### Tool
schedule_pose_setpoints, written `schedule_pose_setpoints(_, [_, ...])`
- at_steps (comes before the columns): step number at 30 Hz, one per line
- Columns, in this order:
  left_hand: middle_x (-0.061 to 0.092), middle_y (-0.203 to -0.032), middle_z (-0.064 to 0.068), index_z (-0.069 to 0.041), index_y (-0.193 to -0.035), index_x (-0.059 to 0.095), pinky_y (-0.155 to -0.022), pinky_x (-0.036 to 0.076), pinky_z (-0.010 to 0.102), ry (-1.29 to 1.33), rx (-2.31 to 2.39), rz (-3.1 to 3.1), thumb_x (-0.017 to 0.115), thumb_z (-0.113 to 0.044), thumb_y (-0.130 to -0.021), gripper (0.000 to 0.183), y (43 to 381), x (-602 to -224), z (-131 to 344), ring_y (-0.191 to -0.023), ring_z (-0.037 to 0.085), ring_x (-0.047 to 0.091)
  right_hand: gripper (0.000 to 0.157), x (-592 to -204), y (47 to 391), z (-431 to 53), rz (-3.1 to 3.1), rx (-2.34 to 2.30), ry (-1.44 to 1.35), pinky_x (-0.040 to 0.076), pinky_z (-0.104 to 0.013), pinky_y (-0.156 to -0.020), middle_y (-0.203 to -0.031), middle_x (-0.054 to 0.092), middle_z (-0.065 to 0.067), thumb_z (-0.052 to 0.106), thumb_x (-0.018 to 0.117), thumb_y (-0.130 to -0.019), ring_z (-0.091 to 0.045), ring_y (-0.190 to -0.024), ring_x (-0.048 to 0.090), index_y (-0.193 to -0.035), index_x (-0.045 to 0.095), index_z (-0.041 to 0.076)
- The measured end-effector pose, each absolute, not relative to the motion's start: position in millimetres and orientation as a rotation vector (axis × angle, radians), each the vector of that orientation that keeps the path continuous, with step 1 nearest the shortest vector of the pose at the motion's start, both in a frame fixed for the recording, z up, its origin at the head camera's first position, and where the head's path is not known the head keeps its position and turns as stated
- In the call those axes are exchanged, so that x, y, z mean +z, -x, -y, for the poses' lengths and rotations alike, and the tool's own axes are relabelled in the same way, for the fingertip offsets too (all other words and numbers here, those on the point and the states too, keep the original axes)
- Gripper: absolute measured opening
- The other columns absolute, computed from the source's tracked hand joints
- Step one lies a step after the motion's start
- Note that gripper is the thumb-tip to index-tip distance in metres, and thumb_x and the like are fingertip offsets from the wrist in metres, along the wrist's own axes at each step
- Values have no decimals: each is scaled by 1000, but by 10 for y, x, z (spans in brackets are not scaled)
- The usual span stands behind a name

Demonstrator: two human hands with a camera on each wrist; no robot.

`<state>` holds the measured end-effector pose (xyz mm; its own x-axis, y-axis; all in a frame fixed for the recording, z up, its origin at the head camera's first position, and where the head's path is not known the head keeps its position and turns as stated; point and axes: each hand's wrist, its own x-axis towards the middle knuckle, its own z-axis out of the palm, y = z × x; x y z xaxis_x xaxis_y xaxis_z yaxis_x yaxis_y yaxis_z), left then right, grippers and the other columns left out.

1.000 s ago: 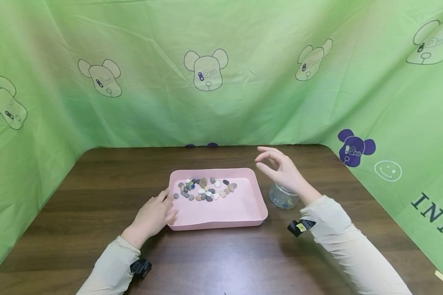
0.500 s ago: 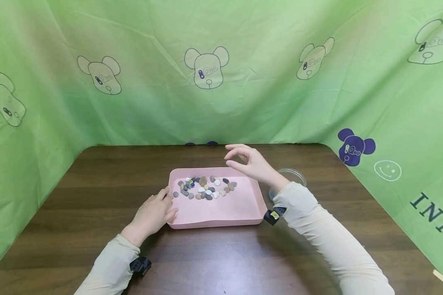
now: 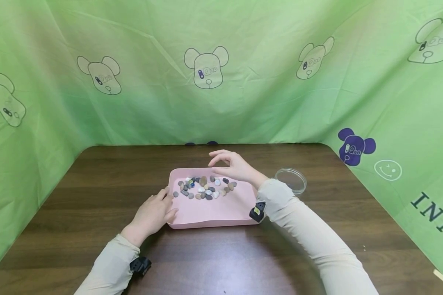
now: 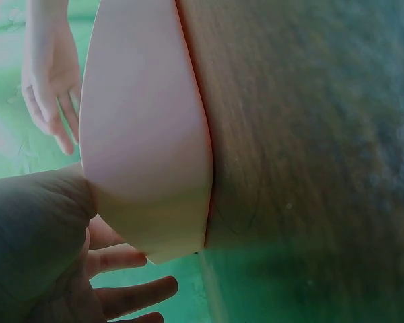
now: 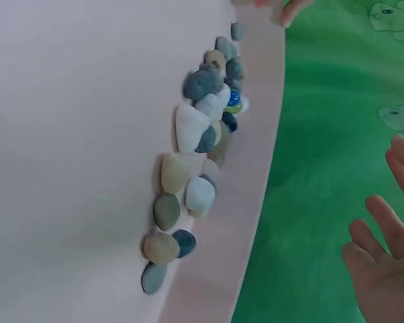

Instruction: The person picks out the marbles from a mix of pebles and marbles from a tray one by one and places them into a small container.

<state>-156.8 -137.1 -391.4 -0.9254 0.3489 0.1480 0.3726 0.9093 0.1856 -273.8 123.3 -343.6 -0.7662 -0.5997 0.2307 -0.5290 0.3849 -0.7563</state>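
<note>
A pink tray [image 3: 214, 215] holds several grey, white, tan and dark pebbles [image 3: 208, 192] in a band along its far half. Among them sit a blue marble [image 5: 233, 99] and a yellowish one. My left hand [image 3: 151, 215] rests at the tray's left side; the left wrist view shows loosely spread fingers beside its wall. Above the tray's far rim is my right hand [image 3: 234, 167], its fingers gently bent and apart, with nothing seen between them. The right wrist view has this hand [image 5: 390, 262] beyond the rim.
A clear jar [image 3: 299, 186] stands right of the tray, its lower part hidden behind my right sleeve. The brown wooden table [image 3: 96, 184] is bounded by a green printed cloth [image 3: 151, 110] at the back and sides.
My right hand has moved left from above the jar to over the tray's far rim. The left hand stays at the tray, and the pebbles look unchanged.
</note>
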Motion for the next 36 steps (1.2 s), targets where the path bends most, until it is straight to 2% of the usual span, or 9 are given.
schedule_pose_setpoints(6, [47,-136,25,4,-121,57,-101,42,53,556,-333,2966,59,-26,-89,45,1569,-3911,1371,-115,36,56,17,-3490,2797,-1099,-2524,-1289,1036,32,-47,-112,-138,50,-14,14,66,-85,-30,-133,41,-100,69,5])
schedule_pose_setpoints(14, [50,-133,25,4,-121,57,-98,44,53,577,-330,2914,60,-25,-87,44,1572,-3930,1374,-110,37,59,18,-3577,2895,-933,-2497,-1267,1036,36,-52,-107,-138,50,-15,14,66,-86,-30,-132,42,-100,70,3])
schedule_pose_setpoints(18, [50,-133,25,4,-120,57,-97,44,53,577,-328,2910,61,-25,-87,44,1573,-3935,1378,-110,36,59,17,-3636,2931,-875,-2478,-1267,1020,41,-47,-105,-138,48,-18,12,66,-85,-31,-133,40,-99,70,2])
schedule_pose_setpoints(22, [50,-133,25,4,-121,57,-98,44,52,577,-322,2911,61,-25,-87,45,1578,-3945,1379,-110,36,59,16,-3691,2942,-829,-2538,-1176,1001,36,-43,-109,-138,49,-17,12,68,-84,-30,-132,42,-98,71,4])
schedule_pose_setpoints(27, [49,-133,25,4,-122,56,-98,44,52,575,-318,2918,60,-25,-87,45,1582,-3949,1383,-110,37,59,15,-3759,2952,-770,-2607,-1048,1005,31,-48,-112,-140,48,-15,14,68,-83,-32,-132,42,-96,72,8])
schedule_pose_setpoints(28, [49,-133,25,4,-122,56,-98,44,52,574,-318,2919,60,-25,-88,45,1582,-3949,1384,-110,36,59,15,-3770,2952,-757,-2607,-1039,1005,31,-48,-112,-141,47,-15,14,68,-83,-32,-132,42,-96,72,8])
schedule_pose_setpoints(33, [49,-133,25,4,-122,56,-98,44,52,570,-320,2925,60,-25,-88,45,1584,-3949,1386,-109,37,59,15,-3840,2963,-694,-2581,-997,997,40,-41,-106,-146,41,-14,11,69,-82,-28,-116,59,-96,72,5])
schedule_pose_setpoints(36, [49,-133,25,3,-122,56,-98,44,53,571,-318,2929,60,-25,-88,45,1584,-3946,1383,-109,38,59,14,-3871,2965,-662,-2588,-943,1020,27,-44,-115,-146,39,-15,10,70,-81,-29,-125,52,-95,72,5])
